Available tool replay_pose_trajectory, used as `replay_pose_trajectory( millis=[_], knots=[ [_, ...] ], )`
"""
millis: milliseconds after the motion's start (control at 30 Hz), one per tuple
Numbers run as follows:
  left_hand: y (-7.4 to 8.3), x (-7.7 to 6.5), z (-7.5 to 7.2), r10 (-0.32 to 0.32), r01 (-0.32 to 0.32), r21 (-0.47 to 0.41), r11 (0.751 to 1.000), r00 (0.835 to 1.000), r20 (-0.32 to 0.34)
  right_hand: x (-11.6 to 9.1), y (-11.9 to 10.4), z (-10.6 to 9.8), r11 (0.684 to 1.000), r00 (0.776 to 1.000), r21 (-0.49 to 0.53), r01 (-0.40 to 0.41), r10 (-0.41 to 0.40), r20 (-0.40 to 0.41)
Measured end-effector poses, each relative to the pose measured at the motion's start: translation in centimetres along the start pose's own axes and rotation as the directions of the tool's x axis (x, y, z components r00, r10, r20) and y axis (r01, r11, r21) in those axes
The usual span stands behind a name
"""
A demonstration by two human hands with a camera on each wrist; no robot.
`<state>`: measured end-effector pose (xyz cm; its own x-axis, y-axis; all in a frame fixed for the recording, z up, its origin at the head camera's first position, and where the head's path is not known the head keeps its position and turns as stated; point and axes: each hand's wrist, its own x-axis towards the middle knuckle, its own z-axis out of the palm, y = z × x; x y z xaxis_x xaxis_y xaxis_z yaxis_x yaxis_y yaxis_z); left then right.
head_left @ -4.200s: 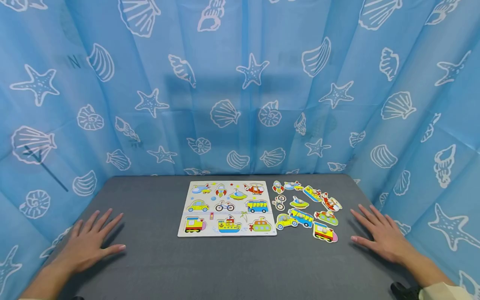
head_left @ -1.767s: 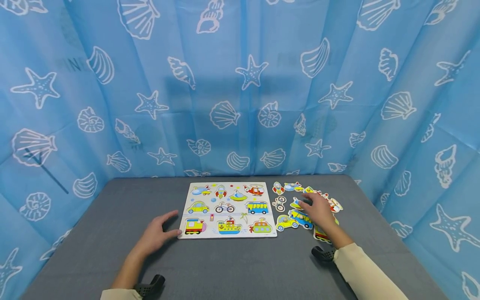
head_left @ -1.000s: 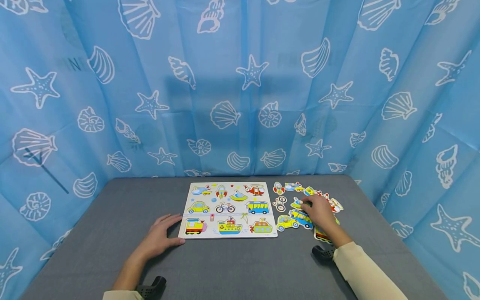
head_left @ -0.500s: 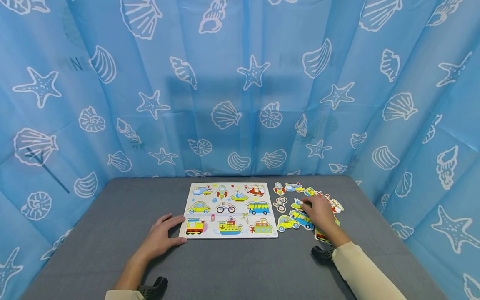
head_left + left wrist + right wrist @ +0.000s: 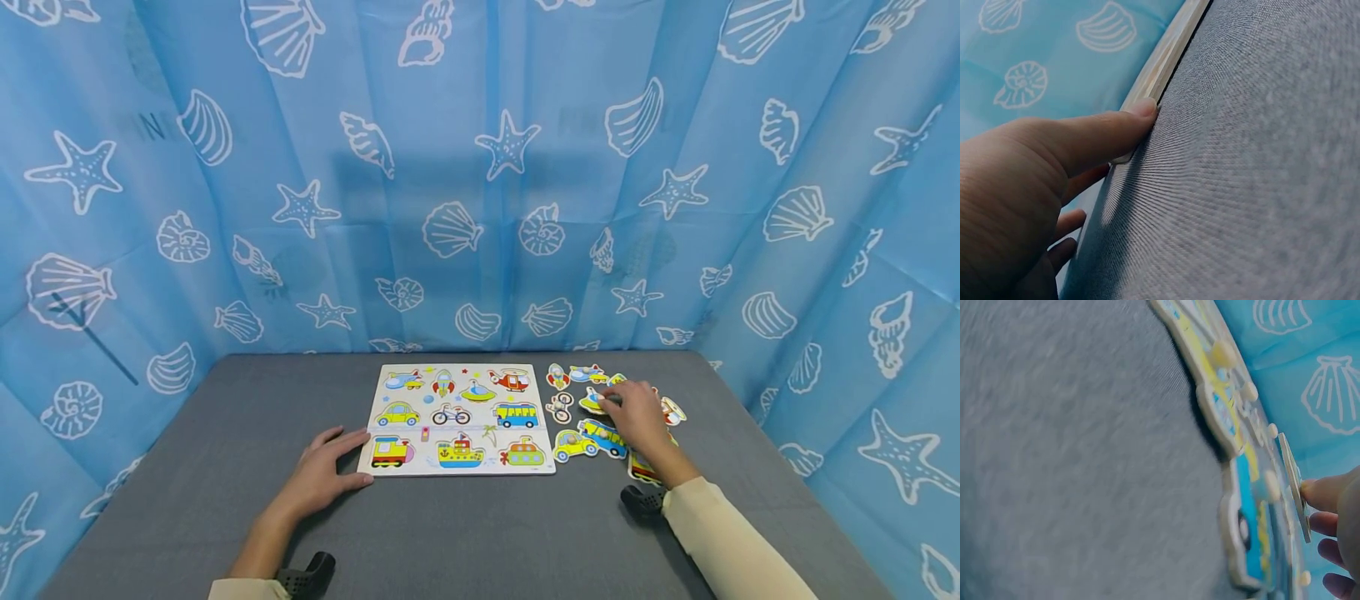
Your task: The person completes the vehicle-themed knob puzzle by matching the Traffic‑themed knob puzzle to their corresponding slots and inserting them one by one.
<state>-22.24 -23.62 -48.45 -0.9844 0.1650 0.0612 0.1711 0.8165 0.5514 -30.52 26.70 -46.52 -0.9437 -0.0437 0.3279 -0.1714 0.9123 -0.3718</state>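
Observation:
A white puzzle board (image 5: 431, 437) with printed vehicles lies on the grey table. At its near left corner rests my left hand (image 5: 322, 473), thumb (image 5: 1138, 111) against the board's front edge and fingers loosely spread along the left side. To the right of the board, my right hand (image 5: 636, 418) pinches the flying saucer puzzle piece (image 5: 591, 401) between thumb and fingertips. In the right wrist view that piece (image 5: 1293, 481) is tilted above the others. The saucer's knob is hidden behind the fingers.
Around the right hand lie several knobbed pieces: rocket (image 5: 557, 377), plane (image 5: 588, 374), bicycle (image 5: 559, 407), car (image 5: 574, 446), bus (image 5: 604, 437) and helicopter (image 5: 672, 411). The right arm partly covers the train piece (image 5: 643, 468). A blue shell-print curtain (image 5: 480, 250) stands behind the table.
From the table's sides, both hands came inward: the left to the board's corner, the right to the pieces. Lately the right hand has taken hold of the saucer piece and shifted it slightly left.

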Motion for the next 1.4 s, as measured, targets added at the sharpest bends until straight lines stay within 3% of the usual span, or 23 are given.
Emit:
replay_pose_trajectory(
  millis=[567,1000,1400],
  knots=[
    [-0.6,0.2,0.5,0.009,-0.009,0.002,1.0,1.0,0.004,1.8,-3.8,1.0,0.995,0.997,0.062,0.078,-0.078,0.0],
    [-0.4,0.2,0.2,-0.009,0.009,0.009,1.0,1.0,0.009,2.7,-6.5,2.4,0.994,0.994,0.065,0.09,-0.093,0.05],
    [-0.1,0.2,0.1,0.015,-0.015,0.025,1.0,1.0,-0.002,3.3,-9.4,3.9,0.994,0.993,0.08,0.076,-0.083,0.086]
  ],
)
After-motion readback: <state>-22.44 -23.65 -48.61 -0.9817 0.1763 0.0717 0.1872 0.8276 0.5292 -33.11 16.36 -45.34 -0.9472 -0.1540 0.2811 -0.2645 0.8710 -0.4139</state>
